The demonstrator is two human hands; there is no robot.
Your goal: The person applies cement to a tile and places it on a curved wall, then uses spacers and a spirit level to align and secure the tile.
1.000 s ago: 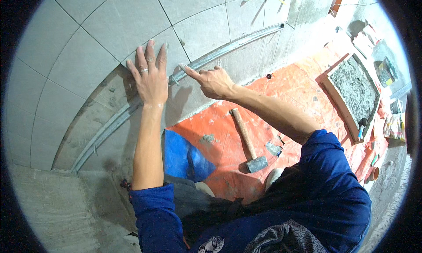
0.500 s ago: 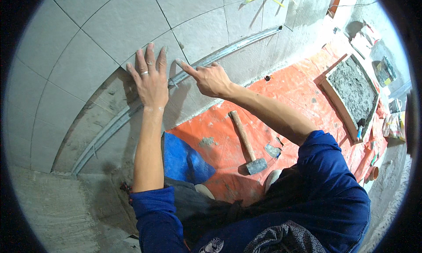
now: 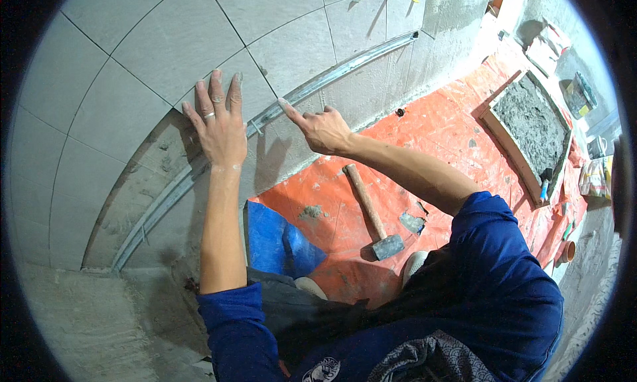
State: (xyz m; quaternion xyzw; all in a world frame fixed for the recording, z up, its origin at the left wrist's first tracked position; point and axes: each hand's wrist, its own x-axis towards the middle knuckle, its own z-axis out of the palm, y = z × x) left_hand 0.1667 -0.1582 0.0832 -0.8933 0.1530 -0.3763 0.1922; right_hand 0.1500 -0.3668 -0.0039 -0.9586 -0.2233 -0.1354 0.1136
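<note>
Our left hand (image 3: pixel 222 133) spread on a tile (image 3: pixel 255 80). Our right hand (image 3: pixel 325 131), index out, rest curled, near a joint (image 3: pixel 261 72) beside the rail (image 3: pixel 332 75). Hammer (image 3: pixel 365 206) on orange sheet (image 3: pixel 438 136)

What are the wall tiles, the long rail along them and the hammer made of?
Wall tiles: probably ceramic or porcelain, matte grey, with a smooth, low-glare look.
Long rail: likely bare metal, from its silvery sheen.
Hammer: the handle looks like dull wood, being brown; the head, blocky and dark grey, may be steel.
</note>
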